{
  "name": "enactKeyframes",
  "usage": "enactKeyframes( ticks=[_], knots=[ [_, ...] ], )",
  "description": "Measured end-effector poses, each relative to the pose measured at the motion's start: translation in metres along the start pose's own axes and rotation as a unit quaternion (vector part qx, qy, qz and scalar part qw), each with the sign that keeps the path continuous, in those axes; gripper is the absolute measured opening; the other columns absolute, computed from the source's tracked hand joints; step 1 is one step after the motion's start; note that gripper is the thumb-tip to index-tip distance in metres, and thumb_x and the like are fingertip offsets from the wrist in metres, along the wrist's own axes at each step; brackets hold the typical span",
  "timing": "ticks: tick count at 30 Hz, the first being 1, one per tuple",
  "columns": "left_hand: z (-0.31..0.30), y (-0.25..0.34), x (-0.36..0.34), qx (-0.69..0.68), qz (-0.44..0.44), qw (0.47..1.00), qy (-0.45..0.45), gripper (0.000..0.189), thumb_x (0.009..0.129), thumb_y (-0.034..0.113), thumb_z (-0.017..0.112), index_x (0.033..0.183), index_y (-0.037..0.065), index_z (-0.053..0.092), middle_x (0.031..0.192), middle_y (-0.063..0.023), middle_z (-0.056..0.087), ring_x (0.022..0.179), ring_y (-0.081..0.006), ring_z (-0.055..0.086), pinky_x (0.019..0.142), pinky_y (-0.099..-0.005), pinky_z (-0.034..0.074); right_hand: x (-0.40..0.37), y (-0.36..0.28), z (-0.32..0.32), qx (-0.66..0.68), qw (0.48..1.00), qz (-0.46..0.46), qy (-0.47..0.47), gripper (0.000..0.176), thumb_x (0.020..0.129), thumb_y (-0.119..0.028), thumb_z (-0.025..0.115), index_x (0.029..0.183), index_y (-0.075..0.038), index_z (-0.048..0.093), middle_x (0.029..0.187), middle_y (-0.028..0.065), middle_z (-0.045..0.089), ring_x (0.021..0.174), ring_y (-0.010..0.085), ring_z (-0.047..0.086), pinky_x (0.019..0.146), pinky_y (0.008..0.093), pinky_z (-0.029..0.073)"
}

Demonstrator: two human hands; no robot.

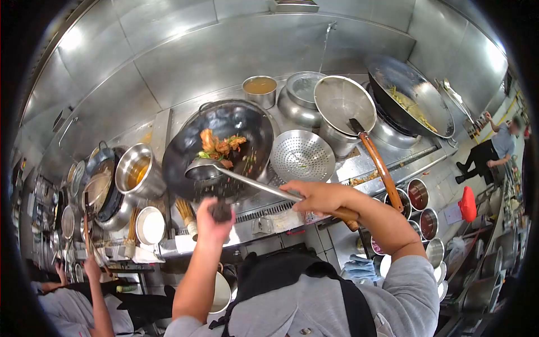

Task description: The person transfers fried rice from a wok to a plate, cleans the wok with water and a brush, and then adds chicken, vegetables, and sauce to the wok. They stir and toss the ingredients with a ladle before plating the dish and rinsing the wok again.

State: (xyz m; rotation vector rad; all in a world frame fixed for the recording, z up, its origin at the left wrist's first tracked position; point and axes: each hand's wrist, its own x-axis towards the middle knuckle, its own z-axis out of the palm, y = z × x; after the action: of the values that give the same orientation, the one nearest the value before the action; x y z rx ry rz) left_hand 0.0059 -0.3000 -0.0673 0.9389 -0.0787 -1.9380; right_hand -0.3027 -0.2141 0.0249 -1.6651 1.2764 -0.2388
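Observation:
My right hand (320, 197) is closed round the handle of a long steel ladle (252, 182) with a wooden end. Its bowl dips into a large dark wok (185, 132), touching or just in front of the food. Reddish-brown chunks of food with green bits (220, 145) are bunched in the wok, with small pieces scattered around them. At the wok's near rim, my left hand (209, 224) is closed on a dark pad-like piece (220, 212), apparently gripping the wok there; the exact hold is hidden. The wok looks tilted.
A perforated skimmer (303, 157) lies right of the wok, beside a mesh strainer (345, 104) on a pot. Another wok (412, 95) stands far right. A pot of yellow liquid (135, 171) and bamboo brushes (186, 216) are left. Co-workers stand left (84, 303) and right (497, 146).

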Motion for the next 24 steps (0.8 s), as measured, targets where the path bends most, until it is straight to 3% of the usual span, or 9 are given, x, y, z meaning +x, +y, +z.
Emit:
enactKeyframes(
  ticks=[1, 4, 8, 11, 13, 15, 18, 22, 24],
  knots=[
    [-0.001, 0.004, 0.023, -0.006, -0.002, 1.0, -0.029, 0.013, 0.079, 0.018, 0.067, 0.088, 0.011, 0.062, 0.087, -0.0079, 0.065, 0.083, -0.0248, 0.063, 0.075, -0.0414, 0.053, 0.001, -0.003, -0.005, 0.029, 0.999, 0.014, -0.026, 0.059, 0.095, -0.024, 0.059, 0.145, -0.01, 0.032, 0.091, 0.0197, 0.064, 0.057, 0.025, 0.064, 0.06, 0.0413, 0.052],
    [-0.013, -0.01, 0.041, -0.005, 0.025, 0.999, -0.022, 0.012, 0.079, 0.016, 0.068, 0.088, 0.011, 0.062, 0.086, -0.0069, 0.064, 0.085, -0.0251, 0.064, 0.078, -0.0416, 0.053, 0.051, 0.016, 0.01, -0.087, 0.991, -0.029, 0.102, 0.058, 0.095, -0.025, 0.057, 0.145, -0.01, 0.033, 0.093, 0.0222, 0.065, 0.07, 0.0331, 0.066, 0.07, 0.045, 0.052],
    [-0.074, -0.048, -0.018, 0.013, 0.031, 0.999, -0.026, 0.027, 0.073, 0.018, 0.068, 0.099, 0.018, 0.062, 0.092, -0.0028, 0.066, 0.088, -0.0226, 0.064, 0.075, -0.0399, 0.051, 0.051, 0.001, 0.019, -0.113, 0.98, -0.009, 0.164, 0.059, 0.095, -0.026, 0.056, 0.147, -0.01, 0.032, 0.098, 0.0231, 0.065, 0.08, 0.038, 0.066, 0.077, 0.0478, 0.052],
    [-0.035, -0.043, -0.063, 0.008, 0.015, 0.999, 0.03, 0.028, 0.075, 0.017, 0.067, 0.102, 0.017, 0.062, 0.093, -0.0036, 0.066, 0.088, -0.023, 0.062, 0.076, -0.0387, 0.052, 0.009, 0.007, 0.019, -0.115, 0.985, -0.06, 0.112, 0.062, 0.095, -0.025, 0.057, 0.149, -0.011, 0.03, 0.097, 0.0213, 0.066, 0.08, 0.0357, 0.067, 0.075, 0.0468, 0.052],
    [-0.014, -0.016, -0.026, -0.014, -0.005, 1.0, -0.001, 0.022, 0.077, 0.018, 0.068, 0.098, 0.014, 0.061, 0.09, -0.0067, 0.064, 0.087, -0.0249, 0.062, 0.076, -0.0394, 0.053, -0.02, -0.022, 0.0, 0.007, 1.0, 0.004, 0.007, 0.063, 0.094, -0.025, 0.058, 0.15, -0.011, 0.03, 0.091, 0.0205, 0.066, 0.08, 0.0336, 0.067, 0.075, 0.0458, 0.052],
    [0.001, -0.002, 0.023, -0.018, 0.002, 0.999, -0.05, 0.015, 0.078, 0.015, 0.07, 0.088, 0.011, 0.06, 0.088, -0.0068, 0.062, 0.084, -0.0248, 0.059, 0.084, -0.0415, 0.05, -0.004, -0.002, -0.005, 0.075, 0.996, 0.042, -0.01, 0.066, 0.093, -0.013, 0.063, 0.151, -0.015, 0.03, 0.087, 0.0061, 0.064, 0.053, 0.0052, 0.047, 0.046, 0.0241, 0.038],
    [-0.025, -0.008, 0.046, -0.021, 0.033, 0.998, -0.057, 0.016, 0.078, 0.017, 0.069, 0.091, 0.011, 0.06, 0.091, -0.0069, 0.063, 0.088, -0.025, 0.061, 0.084, -0.0429, 0.051, 0.043, 0.009, 0.003, -0.089, 0.992, 0.057, 0.069, 0.063, 0.094, -0.025, 0.059, 0.149, -0.01, 0.031, 0.106, 0.0268, 0.067, 0.091, 0.0388, 0.068, 0.084, 0.0448, 0.052],
    [-0.067, -0.056, -0.017, -0.028, 0.028, 0.999, -0.013, 0.03, 0.076, 0.017, 0.066, 0.105, 0.013, 0.061, 0.095, -0.0095, 0.066, 0.092, -0.0247, 0.064, 0.081, -0.0452, 0.051, 0.05, 0.0, 0.017, -0.141, 0.976, 0.019, 0.166, 0.062, 0.094, -0.023, 0.059, 0.15, -0.012, 0.033, 0.117, 0.0328, 0.063, 0.11, 0.0499, 0.061, 0.095, 0.0506, 0.046],
    [-0.055, -0.054, -0.051, -0.006, 0.004, 1.0, -0.01, 0.032, 0.075, 0.016, 0.066, 0.107, 0.013, 0.061, 0.092, -0.0094, 0.065, 0.087, -0.0245, 0.064, 0.077, -0.0462, 0.052, 0.02, 0.012, 0.025, -0.169, 0.966, -0.078, 0.178, 0.064, 0.094, -0.024, 0.06, 0.151, -0.013, 0.033, 0.108, 0.0279, 0.066, 0.096, 0.0445, 0.066, 0.086, 0.0485, 0.05]
  ],
)
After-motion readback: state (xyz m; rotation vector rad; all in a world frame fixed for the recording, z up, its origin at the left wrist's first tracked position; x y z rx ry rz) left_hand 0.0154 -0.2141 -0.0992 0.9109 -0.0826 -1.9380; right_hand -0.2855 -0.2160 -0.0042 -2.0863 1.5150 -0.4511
